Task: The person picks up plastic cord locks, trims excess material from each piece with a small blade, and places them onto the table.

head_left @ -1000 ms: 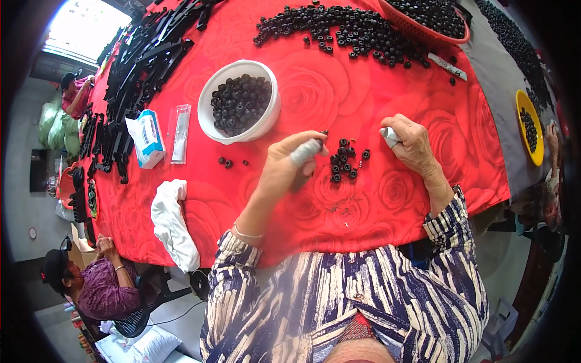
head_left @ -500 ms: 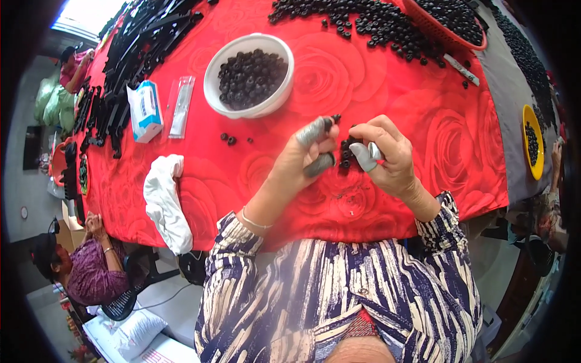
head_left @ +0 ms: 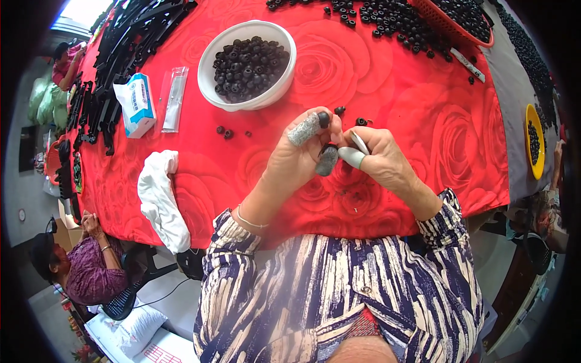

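Note:
My left hand (head_left: 296, 148) has grey wraps on its index finger and thumb. It is closed in a pinch, with a small black part (head_left: 328, 147) partly visible between thumb and fingers. My right hand (head_left: 390, 158), pale coverings on its thumb and a finger, meets it from the right with fingers pressed together; what they grip is hidden. A thin silvery edge (head_left: 359, 143) shows at its fingers. Just beyond the hands lie a few loose black ring-like pieces (head_left: 361, 121). A white bowl (head_left: 203, 85) full of similar black pieces (head_left: 251, 69) stands farther left.
Black strips (head_left: 115, 78) heap at the far left. Near them lie a tissue pack (head_left: 138, 107), a clear packet (head_left: 175, 100) and a white cloth (head_left: 158, 199). A red basket (head_left: 454, 27) and loose pieces are far right; a yellow tray (head_left: 537, 163) is beyond. Another person (head_left: 94, 266) sits left.
My hands have come together, the right fingers now meeting the left. The black pieces by my right fingers no longer show there; a few lie beyond my hands. The view shifted slightly.

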Motion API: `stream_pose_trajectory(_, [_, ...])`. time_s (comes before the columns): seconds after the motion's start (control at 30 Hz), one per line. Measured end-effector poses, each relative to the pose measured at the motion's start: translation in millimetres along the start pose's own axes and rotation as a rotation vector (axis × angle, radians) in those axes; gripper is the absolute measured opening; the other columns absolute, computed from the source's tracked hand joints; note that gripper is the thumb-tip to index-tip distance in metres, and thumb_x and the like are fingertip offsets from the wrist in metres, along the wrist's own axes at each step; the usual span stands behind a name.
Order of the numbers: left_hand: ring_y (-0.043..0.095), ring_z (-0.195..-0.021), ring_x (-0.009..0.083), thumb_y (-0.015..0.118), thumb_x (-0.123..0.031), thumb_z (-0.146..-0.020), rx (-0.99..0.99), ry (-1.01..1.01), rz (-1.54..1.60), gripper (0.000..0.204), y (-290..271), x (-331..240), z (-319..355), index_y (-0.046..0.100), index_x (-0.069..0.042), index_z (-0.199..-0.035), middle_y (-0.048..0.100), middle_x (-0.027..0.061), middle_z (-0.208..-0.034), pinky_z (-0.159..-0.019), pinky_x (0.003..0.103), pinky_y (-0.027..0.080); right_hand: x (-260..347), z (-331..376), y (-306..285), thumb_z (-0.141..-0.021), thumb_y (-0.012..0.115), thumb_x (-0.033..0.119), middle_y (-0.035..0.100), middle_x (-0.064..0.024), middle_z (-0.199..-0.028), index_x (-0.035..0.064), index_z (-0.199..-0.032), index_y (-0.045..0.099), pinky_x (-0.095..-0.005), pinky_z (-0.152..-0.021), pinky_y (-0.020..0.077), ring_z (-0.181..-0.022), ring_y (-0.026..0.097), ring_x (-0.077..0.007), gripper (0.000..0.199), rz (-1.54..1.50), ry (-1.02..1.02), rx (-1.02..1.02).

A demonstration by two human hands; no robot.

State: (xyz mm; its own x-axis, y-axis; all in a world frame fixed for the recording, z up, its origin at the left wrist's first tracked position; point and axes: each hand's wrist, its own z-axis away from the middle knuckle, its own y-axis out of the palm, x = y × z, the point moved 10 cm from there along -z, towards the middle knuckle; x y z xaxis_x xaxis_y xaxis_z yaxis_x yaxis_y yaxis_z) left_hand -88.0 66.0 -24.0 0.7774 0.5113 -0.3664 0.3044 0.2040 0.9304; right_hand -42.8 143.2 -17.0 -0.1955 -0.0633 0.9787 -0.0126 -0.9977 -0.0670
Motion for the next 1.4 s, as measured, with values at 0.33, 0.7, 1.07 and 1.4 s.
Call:
stream_pose_trajectory(0.33, [0.055, -0.102, 0.0255, 0.055, -0.022, -0.091, 0.126, 0.016, -0.05, 0.023, 25.3, -7.7, 2.5, 0.055, -0.003, -0.103, 0.057, 0.0115, -0.099, -0.091, 0.034, 0.045, -15.0, 4.8, 15.4, -0.085, 0.062, 0.011, 0.053, 0.0056, -0.07, 0.0041, -0.088, 0.062, -0.0178, -0.047, 0.03, -0.056, 0.042, -0.0002, 0.008, -0.602, 0.137, 0.106])
stream_pose_trajectory(0.7, [0.027, -0.136, 0.0346, 0.058, -0.027, -0.09, 0.323, 0.129, 0.075, 0.021, 62.6, -28.1, 3.3, 0.06, -0.006, -0.093, 0.046, 0.0099, -0.135, -0.103, 0.049, 0.035, -8.2, -2.1, 5.7, -0.089, 0.06, 0.011, 0.055, 0.0002, -0.07, 0.0019, -0.095, 0.06, -0.0176, -0.046, 0.0376, -0.057, 0.053, -0.0065, 0.012, -1.067, -0.06, -0.031])
stream_pose_trajectory(1.07, [0.029, -0.135, 0.0251, 0.058, -0.024, -0.09, 0.082, 0.229, -0.101, 0.021, 39.5, -27.1, 1.5, 0.059, -0.008, -0.103, 0.032, 0.0114, -0.144, -0.108, 0.038, 0.03, 75.8, 22.7, 13.5, -0.064, 0.068, -0.002, 0.055, -0.0122, -0.074, 0.0025, -0.089, 0.057, -0.0363, -0.052, 0.0478, -0.061, 0.059, -0.0289, 0.028, 0.622, -0.662, -0.458])
stream_pose_trajectory(1.4, [0.043, -0.126, 0.0283, 0.052, -0.019, -0.094, -0.031, 0.099, -0.053, 0.026, 3.2, -15.2, -0.2, 0.057, -0.004, -0.115, 0.046, 0.0167, -0.134, -0.106, 0.04, 0.036, 67.9, 29.1, 27.2, -0.07, 0.066, -0.006, 0.052, -0.0076, -0.065, 0.0017, -0.083, 0.056, -0.0313, -0.046, 0.0406, -0.053, 0.053, -0.0203, 0.018, 0.424, -0.79, -0.245])
